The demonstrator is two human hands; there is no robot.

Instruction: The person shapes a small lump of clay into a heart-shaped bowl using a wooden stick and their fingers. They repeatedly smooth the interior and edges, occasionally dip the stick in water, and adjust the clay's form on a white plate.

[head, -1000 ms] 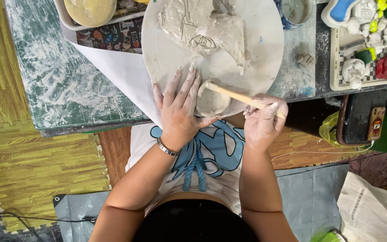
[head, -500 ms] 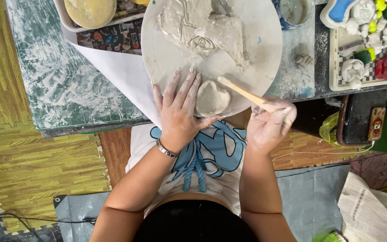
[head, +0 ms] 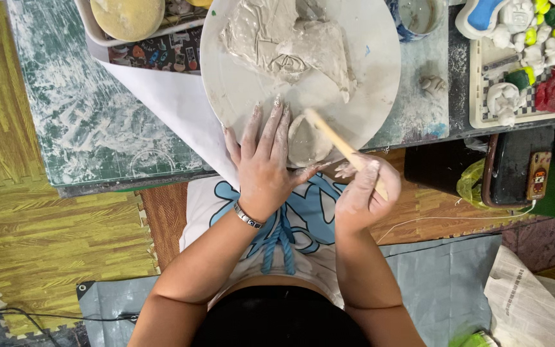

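My left hand (head: pixel 268 157), smeared with clay and wearing a bracelet, lies flat on the near rim of a round white board (head: pixel 239 83), fingers spread beside a small flat piece of grey clay (head: pixel 306 140). My right hand (head: pixel 365 193) grips a thin wooden stick (head: pixel 335 142) whose tip rests on that small piece. A larger slab of grey clay (head: pixel 290 38) with carved lines lies farther back on the board.
The board rests on a clay-smeared green table (head: pixel 97 115). A yellowish round lump sits in a white tray (head: pixel 130 16) at back left. A cup (head: pixel 415 16) and a tray of small painted figures (head: pixel 525 58) stand right. A dark box (head: pixel 515 167) is near right.
The wooden stick has swung from lying nearly flat across the small clay piece to pointing up and left, and my right hand has shifted slightly left. My left hand stays put.
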